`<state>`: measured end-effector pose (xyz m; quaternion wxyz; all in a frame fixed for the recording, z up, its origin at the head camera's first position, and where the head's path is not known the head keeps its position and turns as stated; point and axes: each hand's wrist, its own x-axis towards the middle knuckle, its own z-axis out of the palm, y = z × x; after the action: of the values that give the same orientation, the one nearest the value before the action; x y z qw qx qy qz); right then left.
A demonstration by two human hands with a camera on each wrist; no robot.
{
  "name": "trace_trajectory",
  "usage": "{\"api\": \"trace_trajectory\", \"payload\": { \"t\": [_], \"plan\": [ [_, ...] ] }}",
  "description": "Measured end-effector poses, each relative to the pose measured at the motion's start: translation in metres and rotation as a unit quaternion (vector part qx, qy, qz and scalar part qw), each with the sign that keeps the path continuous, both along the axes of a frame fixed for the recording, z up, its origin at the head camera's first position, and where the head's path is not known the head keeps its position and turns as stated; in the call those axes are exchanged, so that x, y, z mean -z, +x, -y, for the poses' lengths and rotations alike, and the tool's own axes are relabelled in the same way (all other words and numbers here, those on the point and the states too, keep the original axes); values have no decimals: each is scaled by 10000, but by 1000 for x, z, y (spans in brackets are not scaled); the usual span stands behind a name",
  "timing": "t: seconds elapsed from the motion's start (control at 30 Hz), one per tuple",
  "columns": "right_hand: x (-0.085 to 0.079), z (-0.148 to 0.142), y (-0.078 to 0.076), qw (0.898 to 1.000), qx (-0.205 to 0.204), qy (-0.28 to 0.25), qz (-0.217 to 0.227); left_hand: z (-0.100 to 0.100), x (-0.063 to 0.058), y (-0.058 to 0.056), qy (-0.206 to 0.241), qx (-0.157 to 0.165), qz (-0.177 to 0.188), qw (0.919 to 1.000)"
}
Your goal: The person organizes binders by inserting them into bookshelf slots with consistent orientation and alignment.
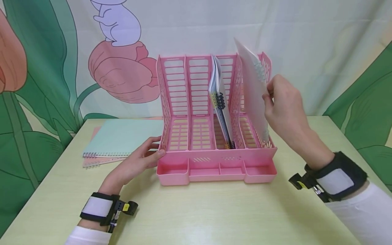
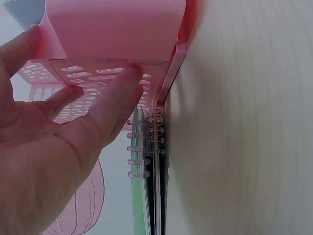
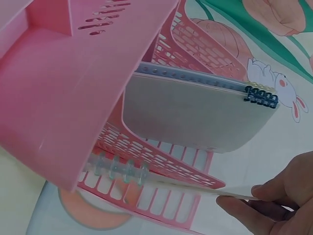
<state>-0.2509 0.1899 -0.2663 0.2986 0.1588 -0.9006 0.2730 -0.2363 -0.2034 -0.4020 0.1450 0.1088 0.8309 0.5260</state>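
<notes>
Pinching a white notebook at the rack's right-hand slot

Head view: I have the right hand (image 1: 286,102) gripping the white notebook (image 1: 251,81) by its edge, thumb against fingers. The notebook stands tilted, lower part down in the rightmost slot of the pink rack (image 1: 180,154), top corner above the rack's back rim. Whether it touches the slot floor, I cannot tell.

My left hand (image 1: 137,163) rests at the rack's front left corner, thumb on the corner, fingers extended against the side wall.

Rack: near the middle of the desk (image 1: 199,211), close to the back edge. Third slot from left: upright notebooks (image 3: 195,107) with dark and yellow rings, leaning slightly.

Toward the desk's back left corner: green notebook (image 1: 128,136) lying flat on a pink notebook (image 1: 101,161). Flower-printed curtain (image 1: 214,34) behind.
</notes>
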Motion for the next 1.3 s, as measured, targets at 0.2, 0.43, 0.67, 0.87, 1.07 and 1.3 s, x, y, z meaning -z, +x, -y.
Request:
{"api": "trace_trajectory", "payload": {
  "t": [0.2,0.43,0.67,0.87,1.07,1.3],
  "plan": [
    [7,0,-6,9999,-88,56,106,-1,-1,0,-5,-12,-36,10000],
    [11,-4,-12,9997,-152,119,150,-3,-4,1,-27,8,-39,10000],
    [12,-7,-16,9993,-220,147,251,-3,-5,2,-38,9,-37,10000],
    [14,-8,-19,9989,-310,149,320,-1,-3,1,3,39,-47,10000],
    [15,-11,-22,9986,-332,264,315,-1,-3,2,18,50,-42,10000],
    [16,-12,-24,9975,-400,257,522,-1,-4,2,27,44,-45,10000]
  ]
}}
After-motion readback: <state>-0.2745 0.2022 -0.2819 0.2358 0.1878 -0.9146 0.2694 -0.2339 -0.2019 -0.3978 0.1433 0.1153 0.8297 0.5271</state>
